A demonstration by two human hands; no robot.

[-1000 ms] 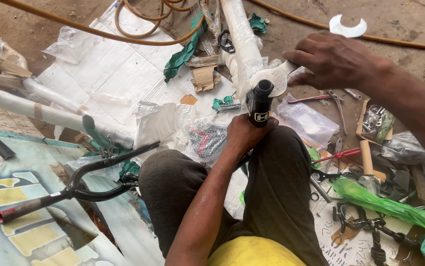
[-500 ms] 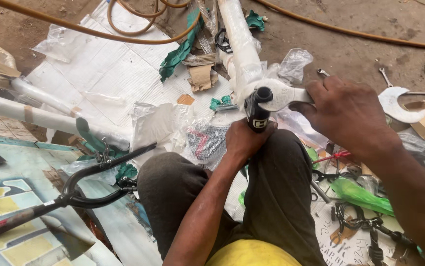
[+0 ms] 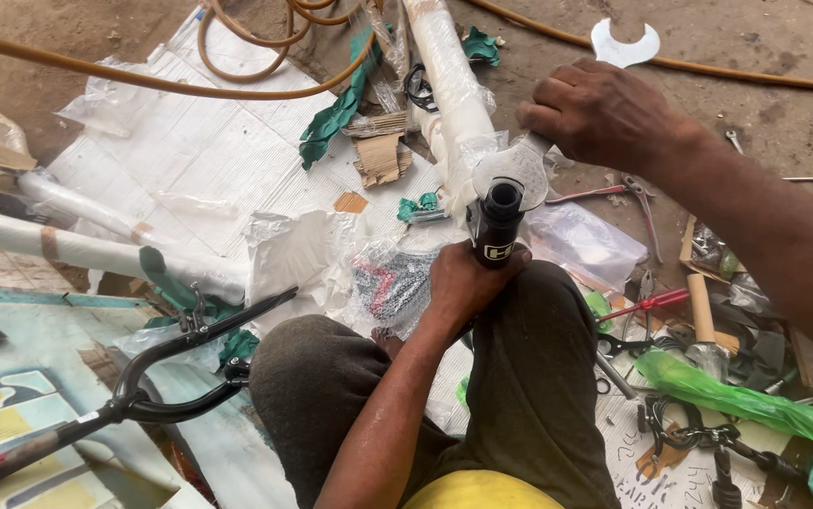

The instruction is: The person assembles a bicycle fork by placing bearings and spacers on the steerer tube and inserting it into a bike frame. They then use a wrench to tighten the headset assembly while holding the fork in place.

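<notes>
Your left hand [image 3: 468,283] is hemmed in between your knees and the black tube [image 3: 498,226]. To the right, pliers [image 3: 628,193], a red screwdriver [image 3: 647,303] and green plastic [image 3: 746,401] crowd the ground. Bare dirt [image 3: 764,104] lies open beyond your right hand [image 3: 604,113], short of the orange hose [image 3: 708,68].

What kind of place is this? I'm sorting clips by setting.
Probably an informal bicycle repair spot on bare ground: a wrapped bike frame, loose handlebars, and a big wrench in the right hand.
</notes>
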